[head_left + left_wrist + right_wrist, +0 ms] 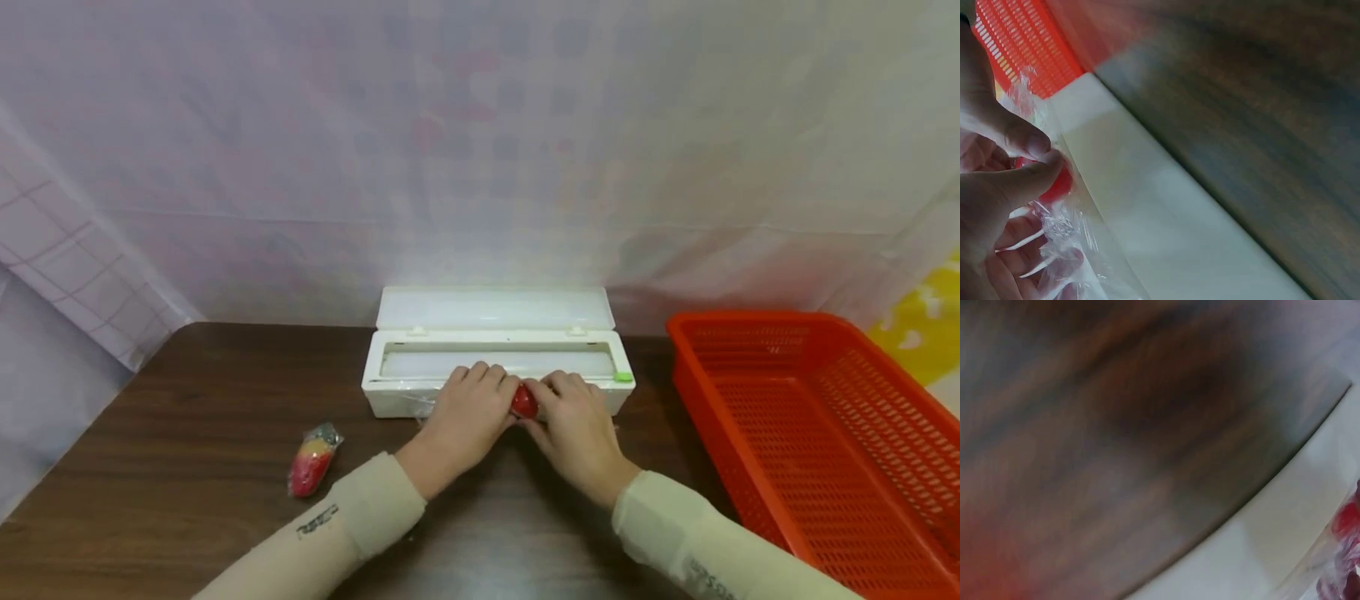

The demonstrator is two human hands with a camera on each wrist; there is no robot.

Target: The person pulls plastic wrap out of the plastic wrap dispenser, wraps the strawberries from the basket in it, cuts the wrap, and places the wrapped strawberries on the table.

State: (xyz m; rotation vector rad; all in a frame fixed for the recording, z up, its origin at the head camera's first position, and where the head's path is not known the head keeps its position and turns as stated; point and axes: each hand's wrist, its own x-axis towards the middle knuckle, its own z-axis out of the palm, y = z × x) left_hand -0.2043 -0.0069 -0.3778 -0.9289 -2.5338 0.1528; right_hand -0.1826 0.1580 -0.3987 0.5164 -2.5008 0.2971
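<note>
Both of my grips at work above the near edge of a long white box (386, 403). My left grip (467, 415) and my right grip (576, 423) are closed together on a small, rounded red object (525, 401); in the left wrist view the two thumbs lie side by side across it. The red object sits between my grips, close against the box's near side and right of its middle. Clear film (1067, 228) gathers in creases about my fingers and along the box edge; whether it goes wholly around the red object I cannot tell. The right wrist view is blurred and shows only part of the red object, at its right border.

The box stands on a brown worktop (187, 417), its lid (495, 308) raised at the back, with a pale inner compartment exposed and a green tab (623, 377) at the right end of the near edge. Left of my left sleeve (375, 500), a pink and yellow item (311, 462) lies in a clear wrapper. To the right, a red perforated basket (817, 442) stands near my right sleeve (667, 512). Pale sheeting (300, 167) hangs behind the worktop.
</note>
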